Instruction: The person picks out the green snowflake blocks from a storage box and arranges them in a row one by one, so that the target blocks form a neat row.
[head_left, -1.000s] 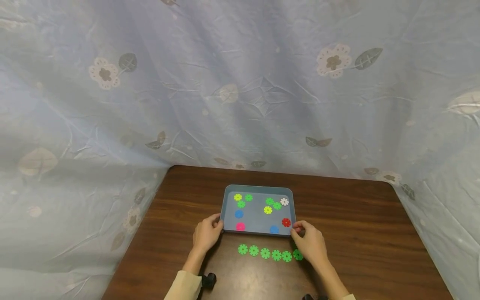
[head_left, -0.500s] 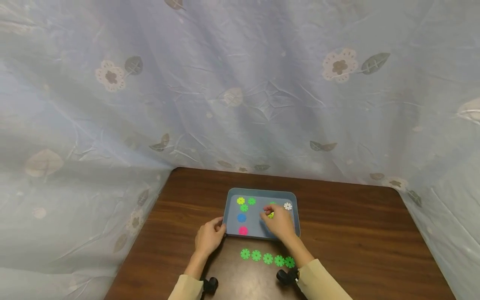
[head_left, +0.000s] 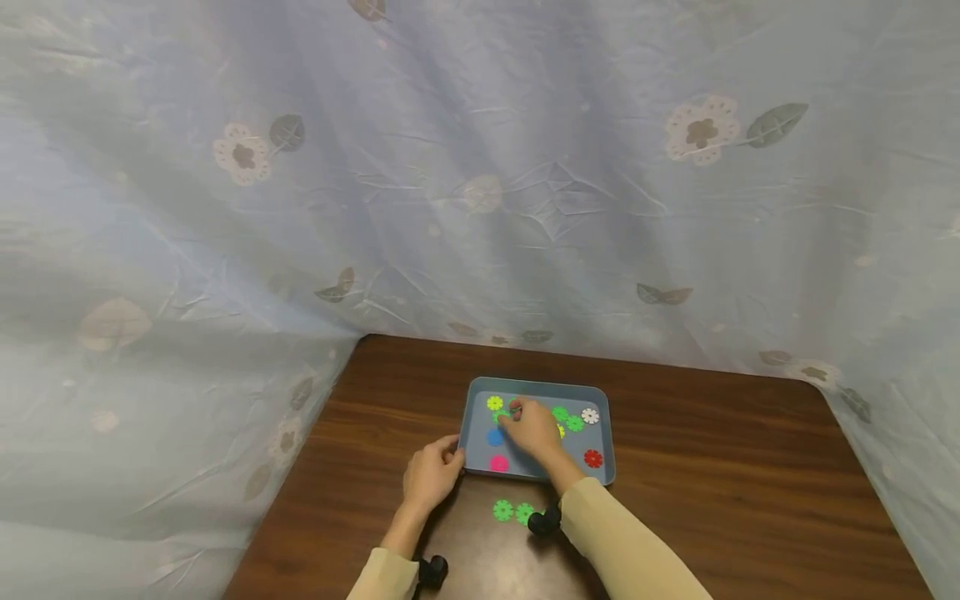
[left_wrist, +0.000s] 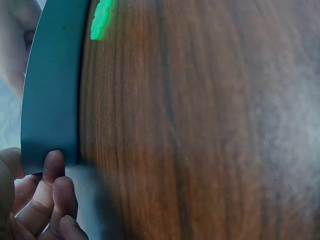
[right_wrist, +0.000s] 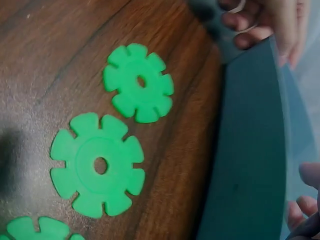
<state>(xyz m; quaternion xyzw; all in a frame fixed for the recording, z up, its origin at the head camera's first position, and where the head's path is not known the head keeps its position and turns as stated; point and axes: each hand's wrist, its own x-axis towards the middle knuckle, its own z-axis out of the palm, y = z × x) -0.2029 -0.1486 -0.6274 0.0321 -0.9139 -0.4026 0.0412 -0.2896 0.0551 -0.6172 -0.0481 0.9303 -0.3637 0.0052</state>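
At the front left corner of the blue-grey tray, my left hand grips the wall between thumb and fingers, as the left wrist view shows. My right hand reaches over the tray's front wall. Its bent fingertips are at the green notched discs in the left part, close to a green disc; whether they pinch one is hidden. Near them lie a yellow disc, a blue disc and a pink disc. On the right are a white disc and a red disc.
On the wooden table, green discs lie in a row before the tray, partly covered by the right forearm in the head view. A patterned curtain hangs behind the table and along its sides.
My right hand has left the tray's front right corner and moved inside, then further left to the green discs. The left hand keeps its grip. The head view has shifted slightly.
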